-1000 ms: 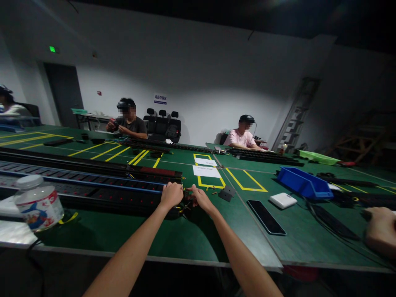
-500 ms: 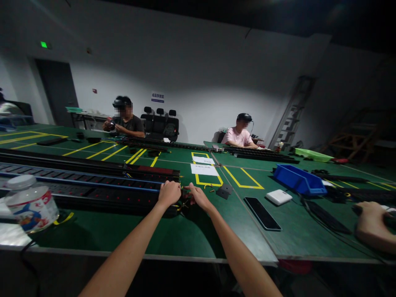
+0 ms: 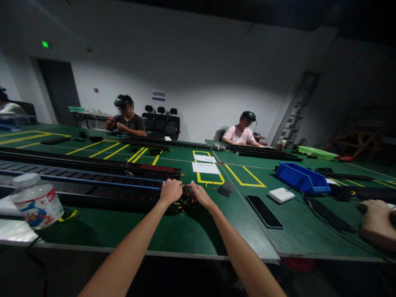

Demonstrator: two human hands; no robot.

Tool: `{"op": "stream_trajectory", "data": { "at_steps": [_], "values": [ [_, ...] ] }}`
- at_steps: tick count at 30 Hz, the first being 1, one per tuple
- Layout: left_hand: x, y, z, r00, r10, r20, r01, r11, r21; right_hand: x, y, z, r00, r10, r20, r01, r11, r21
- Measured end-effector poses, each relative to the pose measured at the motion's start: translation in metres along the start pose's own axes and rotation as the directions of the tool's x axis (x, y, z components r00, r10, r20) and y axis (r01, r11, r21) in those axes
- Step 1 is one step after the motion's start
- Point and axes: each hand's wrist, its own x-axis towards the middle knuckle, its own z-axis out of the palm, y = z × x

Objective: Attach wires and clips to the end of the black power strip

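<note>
My left hand (image 3: 172, 191) is closed at the right end of a long black strip (image 3: 123, 197) with red dots and a blue edge; what its curled fingers grip is hidden. Just to its right, my right hand (image 3: 198, 194) bends its fingers in toward the same end, beside thin yellow and dark wires (image 3: 185, 203). Anything between those fingertips is too small and dark to make out. A dark flat plate (image 3: 225, 189) lies to the right of my hands, near white paper sheets (image 3: 205, 168).
A clear jar (image 3: 38, 202) stands at the left. A phone (image 3: 264, 211), a white box (image 3: 281, 195) and a blue bin (image 3: 302, 177) are on the right. Another person's hand (image 3: 379, 222) is at the right edge. Two people sit across the green table (image 3: 210, 237).
The view has shifted slightly, so most things appear a little further right. My hands stay at the strip's end in nearly the same pose.
</note>
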Motion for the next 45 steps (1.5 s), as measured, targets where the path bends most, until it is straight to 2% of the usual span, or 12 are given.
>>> {"op": "stream_trajectory", "data": {
  "at_steps": [45],
  "values": [
    [-0.0012,0.0006,-0.0003,1.0,0.002,0.001,-0.002,1.0,0.01,-0.0018,-0.0011,-0.0004,1.0,-0.002,-0.007,0.002,1.0,-0.015]
  ]
}}
